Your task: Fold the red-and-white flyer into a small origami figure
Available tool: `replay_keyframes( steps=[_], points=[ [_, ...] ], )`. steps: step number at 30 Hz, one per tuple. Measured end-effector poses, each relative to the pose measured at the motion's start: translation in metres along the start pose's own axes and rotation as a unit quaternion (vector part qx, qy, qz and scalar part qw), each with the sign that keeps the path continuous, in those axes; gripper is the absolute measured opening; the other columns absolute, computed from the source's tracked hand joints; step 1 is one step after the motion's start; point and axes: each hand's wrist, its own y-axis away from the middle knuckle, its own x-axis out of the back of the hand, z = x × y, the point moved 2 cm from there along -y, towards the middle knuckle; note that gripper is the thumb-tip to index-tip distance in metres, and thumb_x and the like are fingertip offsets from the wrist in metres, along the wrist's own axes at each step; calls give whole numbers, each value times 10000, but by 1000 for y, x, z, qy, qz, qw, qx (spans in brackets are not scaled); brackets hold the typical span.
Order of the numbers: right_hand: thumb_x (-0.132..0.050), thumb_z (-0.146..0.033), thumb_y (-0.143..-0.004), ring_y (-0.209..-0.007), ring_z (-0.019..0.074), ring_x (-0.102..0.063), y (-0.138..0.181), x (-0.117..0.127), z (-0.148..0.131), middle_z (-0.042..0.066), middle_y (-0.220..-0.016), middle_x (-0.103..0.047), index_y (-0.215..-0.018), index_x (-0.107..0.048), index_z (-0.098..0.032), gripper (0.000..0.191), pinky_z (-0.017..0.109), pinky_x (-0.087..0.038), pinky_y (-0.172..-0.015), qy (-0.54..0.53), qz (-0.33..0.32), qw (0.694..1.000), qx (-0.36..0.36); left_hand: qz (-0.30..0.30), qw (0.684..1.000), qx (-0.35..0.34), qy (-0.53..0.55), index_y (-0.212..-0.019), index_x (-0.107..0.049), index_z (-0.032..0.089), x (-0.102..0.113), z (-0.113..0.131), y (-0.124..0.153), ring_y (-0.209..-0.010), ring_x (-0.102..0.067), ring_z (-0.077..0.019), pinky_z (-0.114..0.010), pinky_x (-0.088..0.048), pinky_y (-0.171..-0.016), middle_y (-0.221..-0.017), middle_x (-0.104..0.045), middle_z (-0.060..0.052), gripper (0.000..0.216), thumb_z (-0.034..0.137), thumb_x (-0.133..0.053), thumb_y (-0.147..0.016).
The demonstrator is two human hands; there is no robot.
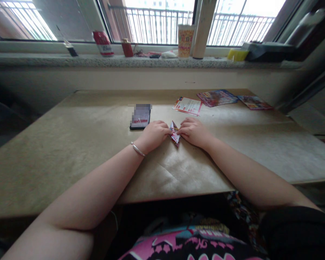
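A small piece of folded printed paper [174, 136], diamond-shaped with pointed ends, lies on the table between my hands. My left hand [156, 134] has its fingers closed at the paper's left edge. From the other side, my right hand [195, 133] pinches or presses the right edge with its fingertips. The undersides of both hands and the exact grip are hidden. Just beyond my left hand lies a phone [141, 116] with its screen lit. A silver bangle [138, 150] circles my left wrist.
On the tan tabletop [70, 144], printed sheets [188, 105] and stacks of colourful leaflets [217, 97] lie at the back right. The stone windowsill [141, 63] behind holds a red can [103, 43], a patterned paper cup [185, 41] and a dark box [269, 51].
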Motion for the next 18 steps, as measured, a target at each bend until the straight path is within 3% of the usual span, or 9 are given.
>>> replay_keyframes(
  steps=[12, 18],
  points=[
    [-540, -236, -865, -967, 232, -579, 2, 3, -2, 58, -937, -727, -933, -764, -248, 235, 376, -422, -896, 8, -26, 1000, -12, -16, 998, -20, -60, -959, -745, 229, 2, 5, 2, -869, -597, -204, -371, -436, -881, -877, -683, -68, 254, 202, -501, -896],
    [-551, -250, -857, -965, 229, -601, 5, 7, -4, 46, -960, -739, -922, -766, -242, 225, 387, -431, -909, -8, -23, 1000, -17, -40, 997, -24, -69, -980, -744, 213, 8, 8, 4, -817, -604, -203, -357, -460, -812, -846, -669, -81, 288, 250, -467, -913]
  ],
)
